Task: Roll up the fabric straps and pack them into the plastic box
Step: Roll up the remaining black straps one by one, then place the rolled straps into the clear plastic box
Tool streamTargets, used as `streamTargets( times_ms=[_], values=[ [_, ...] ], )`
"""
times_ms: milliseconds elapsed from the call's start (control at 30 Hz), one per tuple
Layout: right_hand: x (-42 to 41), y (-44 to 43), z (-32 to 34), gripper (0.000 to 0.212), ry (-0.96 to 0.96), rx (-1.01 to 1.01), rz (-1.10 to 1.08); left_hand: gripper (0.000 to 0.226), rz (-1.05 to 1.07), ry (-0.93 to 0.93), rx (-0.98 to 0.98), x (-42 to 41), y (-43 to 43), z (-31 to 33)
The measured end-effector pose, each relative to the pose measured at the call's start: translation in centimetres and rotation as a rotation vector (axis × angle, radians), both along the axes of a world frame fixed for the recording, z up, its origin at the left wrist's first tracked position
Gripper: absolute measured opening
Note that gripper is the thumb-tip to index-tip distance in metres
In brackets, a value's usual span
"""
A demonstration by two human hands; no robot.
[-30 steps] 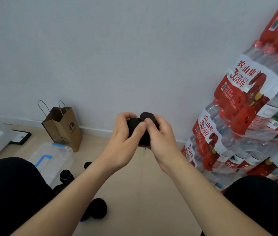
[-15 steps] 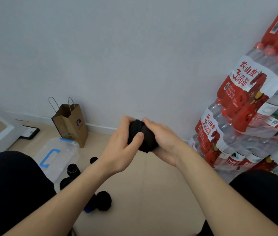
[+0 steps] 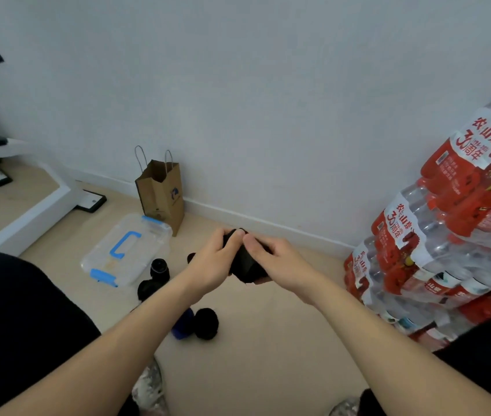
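While left hand (image 3: 213, 263), right hand (image 3: 282, 265) grip strap roll (image 3: 245, 267), box (image 3: 148, 246) nearby.

Soft, diffuse light is filling the room, casting only faint shadows on the floor (image 3: 268, 355), while the wall (image 3: 268, 85) is dimming slightly toward the upper corners. Wide-angle distortion is bowing the skirting board (image 3: 268, 227) and tilting the bottle packs (image 3: 448, 235) at the right edge; blur is softening the white furniture (image 3: 28, 217) at the left, and the strap roll (image 3: 247, 265) is rendering as featureless black.
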State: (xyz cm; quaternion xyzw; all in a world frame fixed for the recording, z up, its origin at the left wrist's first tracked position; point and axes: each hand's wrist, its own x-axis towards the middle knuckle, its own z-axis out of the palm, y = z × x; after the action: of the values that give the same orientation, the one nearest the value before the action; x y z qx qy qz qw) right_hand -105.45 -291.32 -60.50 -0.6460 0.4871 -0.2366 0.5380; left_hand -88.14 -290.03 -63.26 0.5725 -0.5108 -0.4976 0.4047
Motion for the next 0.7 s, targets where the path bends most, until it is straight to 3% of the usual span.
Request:
streamTargets(
  times_ms=[67,133,233,300,400,467,500,567,700],
  values=[
    [0.1,-0.9,-0.8,0.023,0.132,0.048,0.128,0.028,-0.103,0.032,0.049,1.8,0.0,-1.5],
    [0.5,-1.8,-2.1,0.044,0.293,0.113,0.159,0.026,-0.183,0.018,0.119,3.2,-0.2,-3.1],
    [2.9,-2.7,-5.2,0.066,0.588,0.085,0.207,0.033,-0.188,-0.17,0.215,5.2,-1.2,-6.1],
    [4.6,-2.7,-8.2,0.067,0.661,0.072,0.255,0.035,-0.031,-0.227,0.246,6.6,-2.0,-8.6],
    [6.8,-2.9,-13.5,0.07,0.765,0.047,0.328,0.018,0.331,-0.293,0.297,9.8,-2.3,-13.1],
    [7.7,-2.9,-16.3,0.06,0.879,-0.048,0.353,0.008,0.515,-0.346,0.346,12.0,-1.5,-15.2],
    [8.1,-2.9,-17.8,0.054,0.927,-0.089,0.368,0.014,0.598,-0.338,0.404,13.2,-1.1,-16.2],
    [8.8,-3.2,-20.4,0.049,0.998,-0.139,0.376,0.024,0.706,-0.269,0.517,15.4,-1.0,-17.9],
    [9.3,-4.0,-23.9,0.055,0.96,-0.211,0.256,0.019,0.84,0.081,0.64,17.6,-1.5,-20.0]
  ],
)
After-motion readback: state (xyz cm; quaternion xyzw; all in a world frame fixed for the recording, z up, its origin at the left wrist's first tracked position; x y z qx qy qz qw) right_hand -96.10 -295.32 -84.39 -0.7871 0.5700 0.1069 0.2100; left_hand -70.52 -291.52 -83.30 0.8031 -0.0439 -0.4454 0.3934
